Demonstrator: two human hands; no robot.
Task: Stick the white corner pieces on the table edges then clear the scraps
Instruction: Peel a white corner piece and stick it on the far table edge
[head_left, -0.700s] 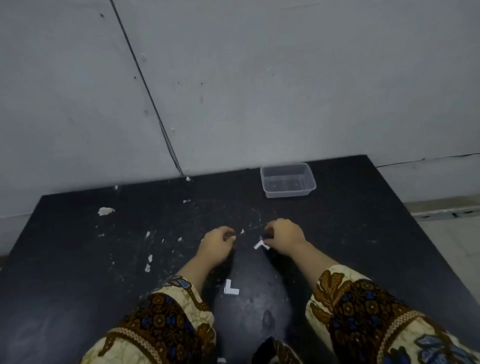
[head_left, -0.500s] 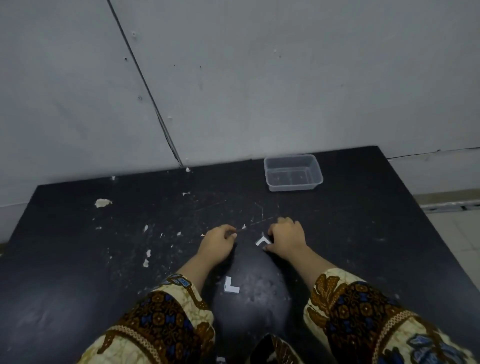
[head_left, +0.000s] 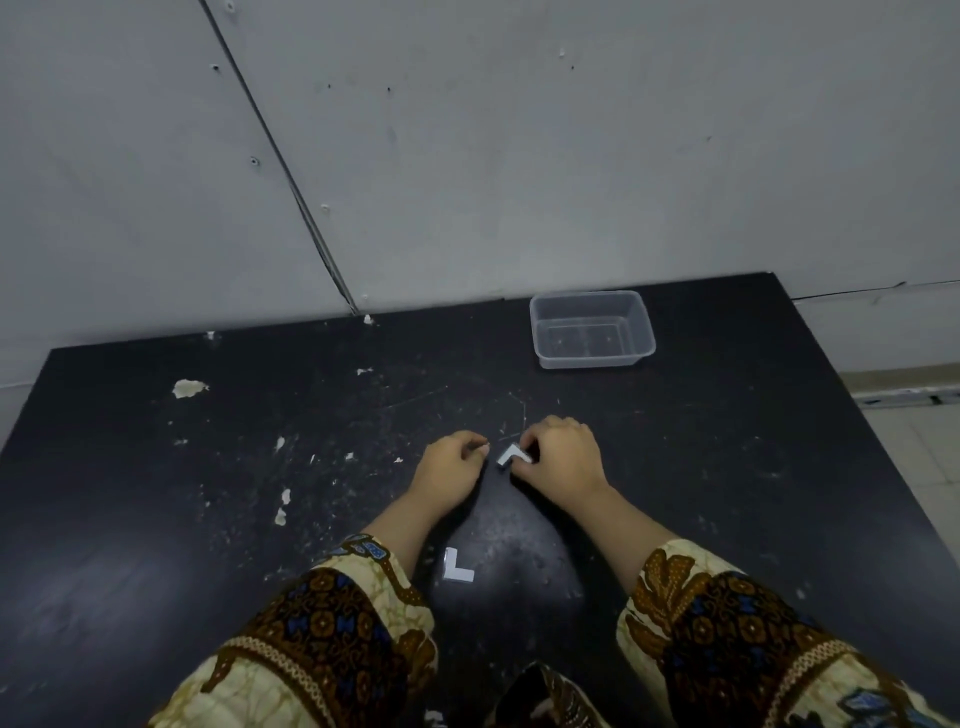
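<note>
On the black table (head_left: 753, 467) my right hand (head_left: 561, 460) pinches a white L-shaped corner piece (head_left: 511, 455) at its fingertips, just above the tabletop. My left hand (head_left: 449, 462) sits close to its left with fingers curled and thumb against fingertips; nothing shows between them. A second white corner piece (head_left: 457, 566) lies flat near the front, between my forearms. White scraps are scattered over the left half of the table: a large one (head_left: 189, 387) at the far left and smaller ones (head_left: 283, 506) nearer me.
A clear plastic container (head_left: 592, 358) stands at the back right of the table, near the grey wall (head_left: 519, 156). The table's right edge drops to a tiled floor (head_left: 924, 457). My patterned sleeves (head_left: 322, 649) cover the front edge.
The camera has tilted, so the view has shifted. My right hand has turned the corner piece slightly between its fingers. My left hand stays beside it.
</note>
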